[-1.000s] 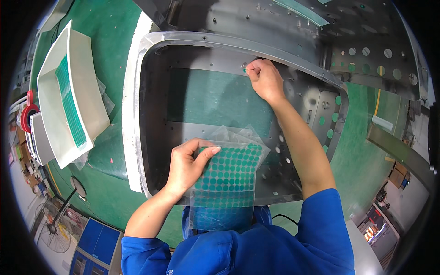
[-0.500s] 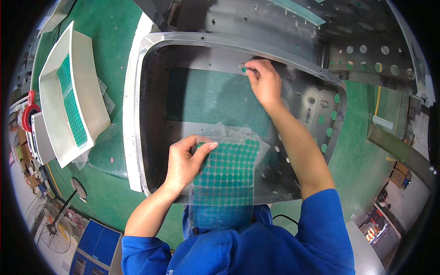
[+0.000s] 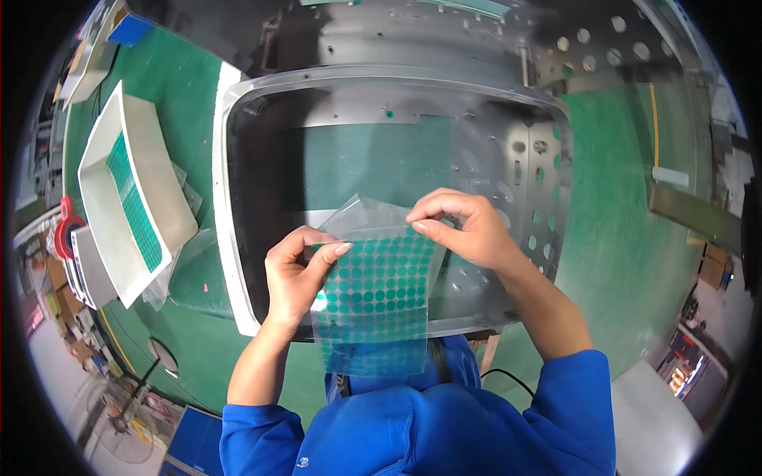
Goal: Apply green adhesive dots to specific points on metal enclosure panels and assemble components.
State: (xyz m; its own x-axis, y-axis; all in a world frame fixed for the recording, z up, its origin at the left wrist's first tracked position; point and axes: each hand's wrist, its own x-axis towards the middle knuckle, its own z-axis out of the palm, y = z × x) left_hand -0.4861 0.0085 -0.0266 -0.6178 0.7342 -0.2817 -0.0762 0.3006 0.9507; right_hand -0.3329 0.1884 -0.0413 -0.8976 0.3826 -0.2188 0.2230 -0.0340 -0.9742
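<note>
My left hand pinches the upper left edge of a clear sheet of round green stickers, thumb on top. The sheet hangs over the near side of an open metal enclosure and in front of my blue clothing. At the sheet's upper right corner, the thumb and fingers of my right hand are closed on its edge; whether a single dot is between them is hidden. One green dot sticker sits on the enclosure's far inner wall. Clear backing film sticks up behind the sheet.
A white bin at left holds a green dot sheet. Behind the enclosure stands a larger metal housing with round holes. The enclosure's right wall has holes and fittings. A fan stands at lower left.
My right hand has come back from the enclosure's far wall to the sheet's upper right corner. The green dot at its fingertips now stays on that wall. The view has shifted slightly.
</note>
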